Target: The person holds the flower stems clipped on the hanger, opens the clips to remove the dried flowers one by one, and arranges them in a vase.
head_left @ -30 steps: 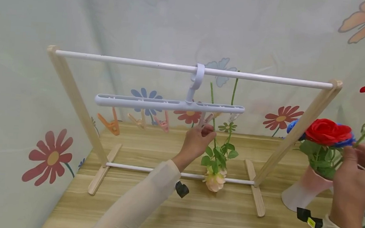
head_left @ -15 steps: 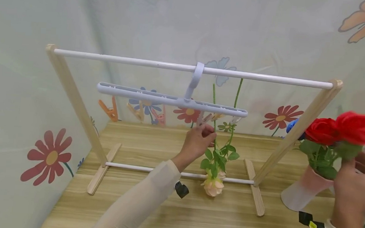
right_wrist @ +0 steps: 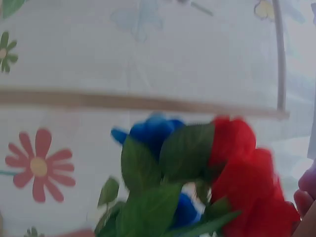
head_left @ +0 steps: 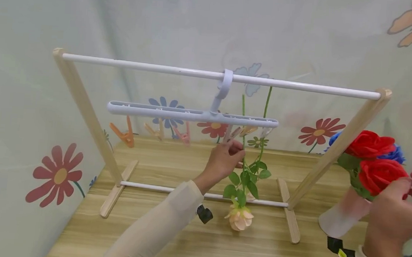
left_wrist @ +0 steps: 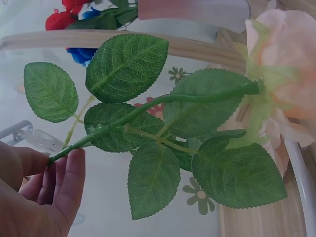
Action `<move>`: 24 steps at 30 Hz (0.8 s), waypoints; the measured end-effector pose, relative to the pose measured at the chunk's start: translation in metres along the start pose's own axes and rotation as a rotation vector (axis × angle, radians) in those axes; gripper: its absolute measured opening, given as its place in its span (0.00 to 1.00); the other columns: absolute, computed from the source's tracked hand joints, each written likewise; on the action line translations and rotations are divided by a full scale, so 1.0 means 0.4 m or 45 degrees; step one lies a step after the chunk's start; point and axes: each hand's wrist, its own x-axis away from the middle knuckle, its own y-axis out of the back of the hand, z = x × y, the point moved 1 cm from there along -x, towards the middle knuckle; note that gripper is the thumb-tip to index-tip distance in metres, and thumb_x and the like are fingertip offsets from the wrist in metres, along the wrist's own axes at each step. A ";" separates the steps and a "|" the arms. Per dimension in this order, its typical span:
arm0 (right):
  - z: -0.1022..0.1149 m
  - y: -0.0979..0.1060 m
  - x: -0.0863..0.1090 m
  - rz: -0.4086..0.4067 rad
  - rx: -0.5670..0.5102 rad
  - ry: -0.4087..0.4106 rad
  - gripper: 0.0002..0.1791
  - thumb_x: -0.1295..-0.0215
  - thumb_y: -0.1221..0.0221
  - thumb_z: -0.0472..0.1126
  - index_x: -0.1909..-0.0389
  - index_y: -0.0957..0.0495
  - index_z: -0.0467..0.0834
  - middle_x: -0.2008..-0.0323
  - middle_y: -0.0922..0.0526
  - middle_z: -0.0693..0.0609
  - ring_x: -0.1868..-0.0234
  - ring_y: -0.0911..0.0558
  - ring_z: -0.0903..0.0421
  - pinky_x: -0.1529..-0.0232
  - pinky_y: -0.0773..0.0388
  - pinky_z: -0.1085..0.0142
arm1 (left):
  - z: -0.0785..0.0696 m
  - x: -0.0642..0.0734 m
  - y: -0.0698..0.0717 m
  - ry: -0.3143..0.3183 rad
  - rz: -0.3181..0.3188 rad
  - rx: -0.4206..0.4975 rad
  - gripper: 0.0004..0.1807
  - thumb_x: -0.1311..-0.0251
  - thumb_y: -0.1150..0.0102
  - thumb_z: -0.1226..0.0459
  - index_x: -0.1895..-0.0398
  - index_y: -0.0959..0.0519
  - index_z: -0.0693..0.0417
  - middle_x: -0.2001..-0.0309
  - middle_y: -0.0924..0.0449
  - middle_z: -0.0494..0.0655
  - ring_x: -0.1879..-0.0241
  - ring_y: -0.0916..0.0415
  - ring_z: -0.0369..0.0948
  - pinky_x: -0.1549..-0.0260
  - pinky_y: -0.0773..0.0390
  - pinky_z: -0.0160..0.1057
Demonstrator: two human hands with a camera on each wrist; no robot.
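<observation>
In the left wrist view my left hand [left_wrist: 47,195] pinches the green stem of a peach rose [left_wrist: 286,74] between thumb and fingertips. The rose hangs head down from the hanger [head_left: 192,115], its stem at a yellowish clothespin [head_left: 249,131]. Behind it a second stem hangs from a whitish clothespin [head_left: 267,132]. At the far right, my right hand [head_left: 397,215] has its thumb at the petals of a red rose [head_left: 382,174], its fingers spread apart from the thumb. That rose sits low in the pink-and-white vase [head_left: 343,217], with another red rose [head_left: 371,144] and blue flowers [head_left: 392,154].
The hanger hooks over the white top rod [head_left: 142,65] of a wooden-legged rack [head_left: 86,116]. Orange [head_left: 124,132], cream and pink clothespins hang on its left half. The rack's right post [head_left: 341,150] stands between the hanging roses and the vase. A wood-grain table [head_left: 254,251] lies beneath.
My right hand has brought the red rose left and down into the vase, and its fingers have loosened. The hanger tilted, then levelled. My left hand has stayed at the stem.
</observation>
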 end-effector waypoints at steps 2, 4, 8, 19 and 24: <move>0.023 -0.011 0.021 0.012 -0.036 0.085 0.16 0.25 0.49 0.43 0.41 0.20 0.51 0.54 0.25 0.77 0.54 0.30 0.77 0.51 0.31 0.79 | -0.001 0.000 0.003 0.000 -0.006 0.021 0.08 0.30 0.41 0.65 0.53 0.21 0.58 0.60 0.18 0.51 0.59 0.15 0.52 0.67 0.12 0.37; 0.041 -0.025 0.041 0.048 -0.078 0.151 0.16 0.27 0.48 0.41 0.44 0.18 0.47 0.57 0.28 0.80 0.56 0.30 0.77 0.56 0.31 0.79 | -0.003 0.000 0.005 0.000 -0.008 0.037 0.08 0.31 0.41 0.65 0.53 0.21 0.58 0.60 0.18 0.51 0.56 0.15 0.56 0.67 0.12 0.38; 0.056 -0.056 0.079 0.126 -0.147 0.239 0.15 0.31 0.42 0.41 0.50 0.15 0.39 0.60 0.30 0.82 0.57 0.28 0.77 0.59 0.32 0.79 | -0.004 0.001 0.007 0.002 0.003 0.051 0.07 0.31 0.41 0.65 0.54 0.21 0.58 0.61 0.18 0.52 0.58 0.15 0.56 0.69 0.12 0.37; 0.064 -0.137 0.184 0.553 -0.178 0.235 0.18 0.31 0.38 0.41 0.43 0.18 0.41 0.55 0.16 0.55 0.56 0.24 0.72 0.53 0.28 0.82 | -0.004 0.017 0.005 -0.025 0.061 0.011 0.09 0.30 0.40 0.64 0.51 0.22 0.58 0.60 0.19 0.51 0.63 0.16 0.47 0.69 0.13 0.35; 0.082 -0.175 0.215 0.793 -0.123 0.178 0.21 0.29 0.38 0.45 0.39 0.22 0.42 0.47 0.17 0.46 0.51 0.18 0.56 0.52 0.29 0.84 | 0.001 0.022 0.005 -0.040 0.066 0.001 0.10 0.30 0.40 0.64 0.51 0.22 0.59 0.61 0.19 0.51 0.63 0.16 0.48 0.69 0.13 0.35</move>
